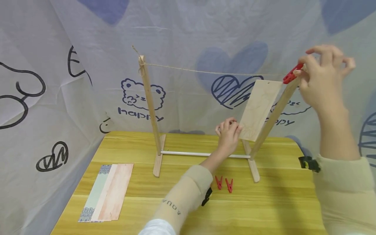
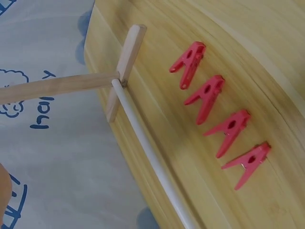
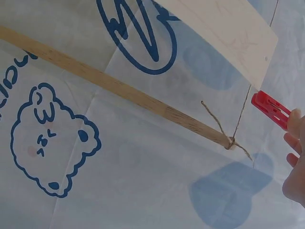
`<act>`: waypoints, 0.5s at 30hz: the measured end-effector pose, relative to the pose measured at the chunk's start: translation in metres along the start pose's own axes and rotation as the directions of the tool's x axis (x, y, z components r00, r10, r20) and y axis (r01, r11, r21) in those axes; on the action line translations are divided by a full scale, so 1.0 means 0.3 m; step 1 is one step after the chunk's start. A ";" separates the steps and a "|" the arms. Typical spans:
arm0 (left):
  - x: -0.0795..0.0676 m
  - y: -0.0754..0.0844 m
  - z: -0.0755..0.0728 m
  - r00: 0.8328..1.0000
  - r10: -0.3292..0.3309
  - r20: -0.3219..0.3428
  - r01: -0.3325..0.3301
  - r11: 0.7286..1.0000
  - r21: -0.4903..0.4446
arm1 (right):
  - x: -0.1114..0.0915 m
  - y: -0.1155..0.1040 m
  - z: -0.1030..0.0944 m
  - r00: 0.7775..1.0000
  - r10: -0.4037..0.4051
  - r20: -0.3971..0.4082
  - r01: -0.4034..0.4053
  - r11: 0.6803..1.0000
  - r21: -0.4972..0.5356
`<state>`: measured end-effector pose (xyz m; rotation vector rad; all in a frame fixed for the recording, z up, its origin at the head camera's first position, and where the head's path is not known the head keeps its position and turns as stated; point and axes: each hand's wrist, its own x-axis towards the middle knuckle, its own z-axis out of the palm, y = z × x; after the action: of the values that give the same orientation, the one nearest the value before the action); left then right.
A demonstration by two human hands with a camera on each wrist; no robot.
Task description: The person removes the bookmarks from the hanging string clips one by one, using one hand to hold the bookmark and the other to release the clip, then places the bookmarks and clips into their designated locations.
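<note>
My left hand (image 1: 228, 135) pinches the lower left edge of a pale, long card (image 1: 259, 109) with a small hole near its top edge. The card slants in front of the twine (image 1: 188, 69) near the right post. My right hand (image 1: 321, 73) is raised beside the post's top and grips a red clothespin (image 1: 290, 74). In the right wrist view the tip of the clothespin (image 3: 270, 109) is right at the card's corner (image 3: 259, 83). Only a sliver of the left hand shows at the edge of the left wrist view.
A wooden stand with a left post (image 1: 151, 107), right post (image 1: 271, 124) and white bottom bar (image 1: 188, 153) carries the twine. Several red clothespins (image 2: 209, 99) lie in a row on the table (image 1: 141, 202). Patterned cards (image 1: 116, 192) are stacked at the left. A printed cloth (image 1: 182, 39) hangs behind.
</note>
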<state>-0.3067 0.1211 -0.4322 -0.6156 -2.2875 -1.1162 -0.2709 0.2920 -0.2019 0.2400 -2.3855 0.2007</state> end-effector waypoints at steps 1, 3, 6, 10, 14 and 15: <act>-0.003 -0.005 -0.002 1.000 0.001 -0.001 -0.001 1.000 -0.001 | -0.004 0.001 0.001 1.000 0.005 0.011 -0.005 1.000 -0.001; -0.009 -0.015 -0.007 1.000 0.005 -0.005 -0.005 1.000 -0.002 | -0.011 0.003 0.003 0.999 0.018 0.037 -0.018 1.000 -0.009; -0.016 -0.028 -0.016 1.000 0.016 -0.022 -0.016 1.000 -0.013 | -0.017 0.004 0.007 0.995 0.043 0.087 -0.041 0.999 -0.025; -0.023 -0.048 -0.025 0.999 0.039 -0.037 -0.040 0.999 -0.024 | -0.030 0.002 0.016 0.989 0.059 0.136 -0.055 0.998 -0.039; -0.029 -0.064 -0.037 0.998 0.056 -0.017 -0.056 0.998 -0.017 | -0.046 0.005 0.027 0.990 0.048 0.131 -0.046 0.999 -0.022; -0.030 -0.068 -0.040 0.998 0.059 -0.013 -0.060 0.998 -0.010 | -0.049 0.006 0.029 0.991 0.045 0.129 -0.044 0.999 -0.018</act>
<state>-0.3088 0.0986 -0.4433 -0.6747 -2.2392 -1.1019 -0.2663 0.2935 -0.2182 0.1984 -2.5220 0.1936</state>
